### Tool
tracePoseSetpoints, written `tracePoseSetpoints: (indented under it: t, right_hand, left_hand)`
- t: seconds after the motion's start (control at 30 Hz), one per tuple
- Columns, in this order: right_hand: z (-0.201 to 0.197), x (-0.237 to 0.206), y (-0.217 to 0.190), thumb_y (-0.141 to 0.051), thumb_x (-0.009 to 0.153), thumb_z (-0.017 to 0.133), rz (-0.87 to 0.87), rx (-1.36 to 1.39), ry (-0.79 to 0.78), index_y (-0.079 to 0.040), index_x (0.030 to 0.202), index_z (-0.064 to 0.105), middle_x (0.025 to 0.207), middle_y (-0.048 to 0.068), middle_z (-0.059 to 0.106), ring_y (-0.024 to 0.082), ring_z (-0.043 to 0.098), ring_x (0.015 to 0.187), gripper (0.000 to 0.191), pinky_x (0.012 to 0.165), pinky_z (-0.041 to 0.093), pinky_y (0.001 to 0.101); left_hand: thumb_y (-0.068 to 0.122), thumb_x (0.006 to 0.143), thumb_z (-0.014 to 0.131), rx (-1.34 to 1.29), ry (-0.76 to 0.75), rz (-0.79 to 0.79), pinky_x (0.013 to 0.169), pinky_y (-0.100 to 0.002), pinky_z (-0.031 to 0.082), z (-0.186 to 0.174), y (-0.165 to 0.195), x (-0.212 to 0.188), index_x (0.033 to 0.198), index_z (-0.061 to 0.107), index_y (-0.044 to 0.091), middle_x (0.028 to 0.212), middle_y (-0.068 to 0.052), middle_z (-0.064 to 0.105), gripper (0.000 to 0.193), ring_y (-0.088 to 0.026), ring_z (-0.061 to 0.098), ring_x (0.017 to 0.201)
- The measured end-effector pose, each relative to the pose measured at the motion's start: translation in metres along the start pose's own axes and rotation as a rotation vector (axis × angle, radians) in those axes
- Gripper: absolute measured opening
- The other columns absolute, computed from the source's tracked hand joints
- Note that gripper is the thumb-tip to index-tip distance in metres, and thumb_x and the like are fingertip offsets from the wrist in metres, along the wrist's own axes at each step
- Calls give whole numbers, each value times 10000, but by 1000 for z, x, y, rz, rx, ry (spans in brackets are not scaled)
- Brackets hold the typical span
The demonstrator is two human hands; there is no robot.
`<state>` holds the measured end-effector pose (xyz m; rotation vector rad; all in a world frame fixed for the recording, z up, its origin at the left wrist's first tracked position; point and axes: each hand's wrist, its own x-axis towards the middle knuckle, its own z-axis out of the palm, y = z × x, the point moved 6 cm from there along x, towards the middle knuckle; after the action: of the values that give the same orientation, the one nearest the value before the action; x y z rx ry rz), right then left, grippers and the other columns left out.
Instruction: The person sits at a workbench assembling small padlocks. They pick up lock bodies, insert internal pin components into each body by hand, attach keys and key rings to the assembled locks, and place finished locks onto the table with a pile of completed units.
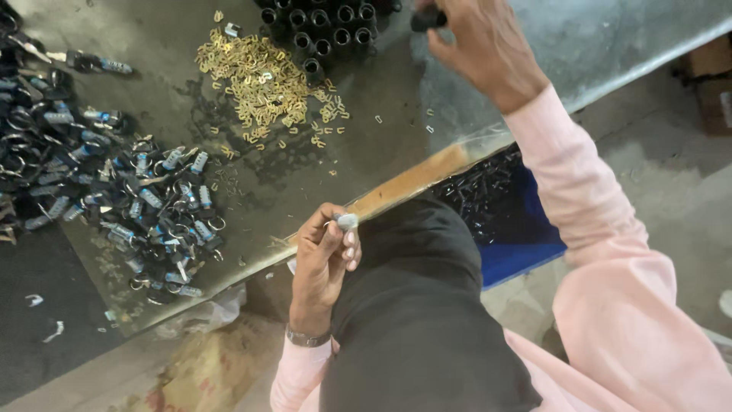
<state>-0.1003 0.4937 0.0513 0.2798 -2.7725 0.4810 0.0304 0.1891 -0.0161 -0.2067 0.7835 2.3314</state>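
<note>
Brass clips (263, 84) and finished key rings (145, 210) litter the tabletop (366, 145). Left hand (324, 255) pinches a small silver piece (348, 221) at its edge; right hand (476, 42) grips a black cap (427, 19) beside the black tubes (328, 30).

Grey metal worktable (610, 38), worn wooden edge; concrete floor (686, 191), probably dusty.

A small assembly workshop: a worn metal-topped workbench (381, 137) carries a heap of tiny brass clips (263, 84), upright black tubes (320, 30) at the far edge, and assembled ringed parts (145, 206) piled left.
</note>
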Motion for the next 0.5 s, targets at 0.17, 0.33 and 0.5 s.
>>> tracePoseSetpoints:
  t: [0.17, 0.33, 0.5]
  right_hand:
    - [-15, -15, -18, -95, 936, 791, -4, 62, -157, -2, 1086, 663, 1085, 134, 654, 334, 618, 1094, 218, 921, 489, 432]
    - [8, -17, -31, -185, 903, 865, -37, 201, -165, -30, 1122, 673, 1095, 137, 609, 364, 588, 1061, 330, 934, 488, 444]
    - [-6, -31, -59, -86, 965, 743, 61, 670, -42, -26, 1173, 647, 1288, 133, 610, 312, 575, 1231, 237, 1082, 459, 383]
  left_hand:
    - [223, 1008, 701, -109, -106, -28, 571, -228, 435, -2, -10, -2, 1119, 605, 57, 885, -45, 632, 222, -93, 567, 711]
    - [225, 1007, 709, -155, -142, -85, 584, -222, 405, 0, -19, -3, 1109, 634, 6, 853, -41, 628, 253, -84, 551, 688]
    - [216, 1034, 709, -202, -244, -88, 614, -241, 399, 14, -13, -8, 1055, 638, 11, 839, -24, 607, 218, -93, 522, 671]
